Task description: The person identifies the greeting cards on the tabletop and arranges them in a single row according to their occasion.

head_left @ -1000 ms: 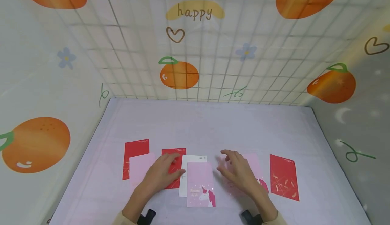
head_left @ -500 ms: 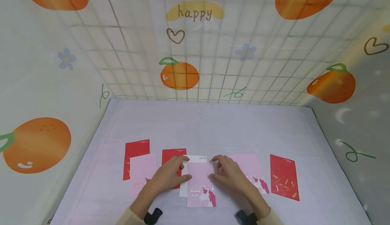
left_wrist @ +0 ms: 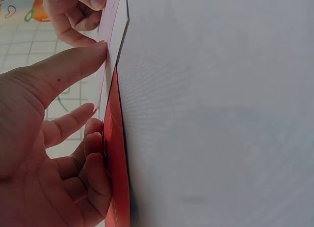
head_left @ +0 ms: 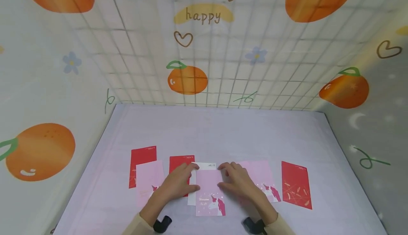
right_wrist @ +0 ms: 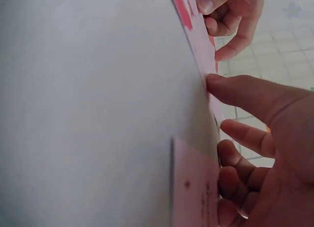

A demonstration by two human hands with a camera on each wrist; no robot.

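Moved inward since a second ago: your left hand [head_left: 178, 181] and right hand [head_left: 238, 180], each with fingers parted and loosely bent, gripping nothing, thumb tips at opposite long edges of the central pink unicorn card [head_left: 208, 187], which lies flat between them. Beneath it, offset left, one white card [head_left: 205, 165], overlapping one red card [head_left: 177, 161] by your left hand. Outward on the pale tabletop [head_left: 223, 130]: at left, a second pink card [head_left: 149, 173] over a second red card [head_left: 143, 153]; at right, a third pink card [head_left: 259, 171], then a third red card [head_left: 296, 183], apart.

R hand [right_wrist: 289, 146] at pink card [right_wrist: 203, 50], L hand [right_wrist: 248, 13] opp.
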